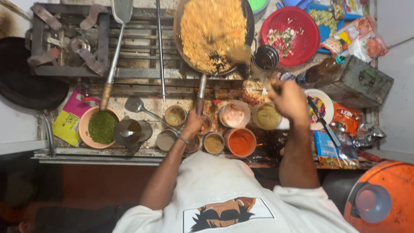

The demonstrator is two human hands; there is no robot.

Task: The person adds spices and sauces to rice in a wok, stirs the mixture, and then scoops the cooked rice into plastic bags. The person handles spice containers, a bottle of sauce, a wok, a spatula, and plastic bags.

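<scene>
Head view, looking straight down on a cook at a street stove. The left hand (192,124) is gripping the handle of a long utensil (201,92), its fingers closed round the shaft, whose far end is reaching under the near rim of the wok (251,26). The wok is sitting on the burner at top centre and is carrying a heap of yellow fried rice (210,26). The right hand (290,99) is curled loosely above the seasoning pots, just beside the pale green paste pot (268,116); whether it is pinching anything cannot be told, as the fingers are blurred. For a clean stir, the left wrist would best be staying low and the blade sliding under the rice rather than pushing it over the rim.

The table (129,152) is a stained metal ledge crowded with open pots: orange powder (241,141), chopped green herbs in a bowl (101,126), and brown spices. A red basket of chopped vegetables (290,34) is standing right of the wok. A second, unlit burner (69,41) is lying to the left, with a ladle (115,47) resting across the grate. An orange drum (388,198) is standing at lower right.
</scene>
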